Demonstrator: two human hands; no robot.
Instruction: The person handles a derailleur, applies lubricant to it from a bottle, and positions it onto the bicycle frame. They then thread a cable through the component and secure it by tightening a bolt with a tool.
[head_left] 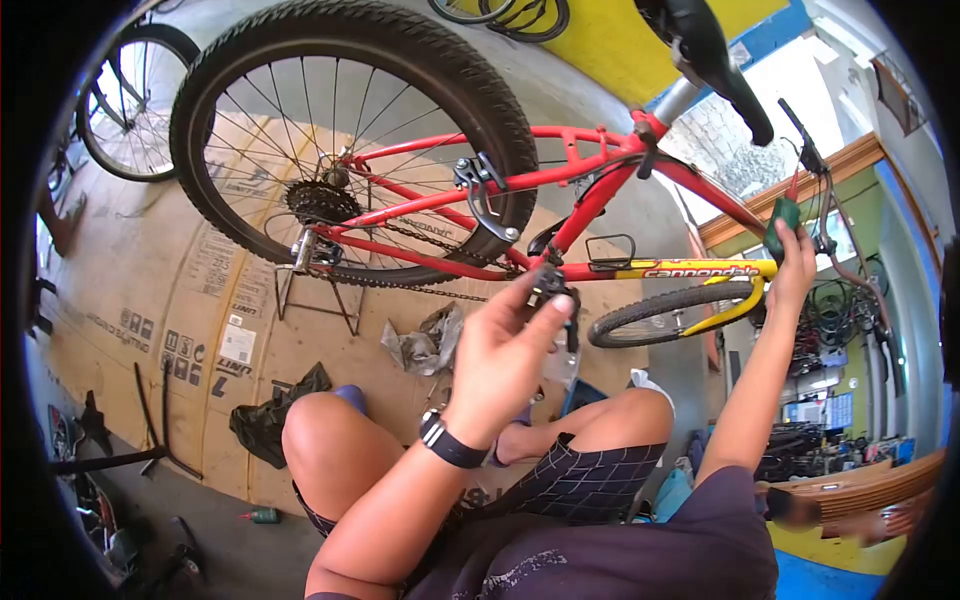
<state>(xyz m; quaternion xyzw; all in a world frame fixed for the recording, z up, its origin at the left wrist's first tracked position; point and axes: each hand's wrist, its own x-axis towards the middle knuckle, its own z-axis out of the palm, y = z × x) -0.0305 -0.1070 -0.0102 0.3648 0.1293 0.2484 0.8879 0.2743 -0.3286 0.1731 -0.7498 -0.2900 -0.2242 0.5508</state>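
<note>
My left hand [505, 350], with a watch on its wrist, is raised in front of the bike's lower frame. Its thumb and fingers are closed around a small black bike part [552, 290], whose exact kind I cannot make out. Out to the right, my right hand [793, 265] grips a green squeeze bottle [780, 230] with a thin red nozzle pointing up. This bottle is close to the front of the red and yellow bicycle [590, 205]. The rear wheel [520, 130] with its cassette [320, 203] and chain [410, 290] is at the left.
Flattened cardboard [210, 290] covers the floor beneath the bike. A crumpled plastic bag [425, 340] and a dark cloth [275, 415] lie on it. A second green bottle [262, 516] rests at lower left. Another bike wheel [140, 100] stands at upper left; someone's foot [68, 228] shows nearby.
</note>
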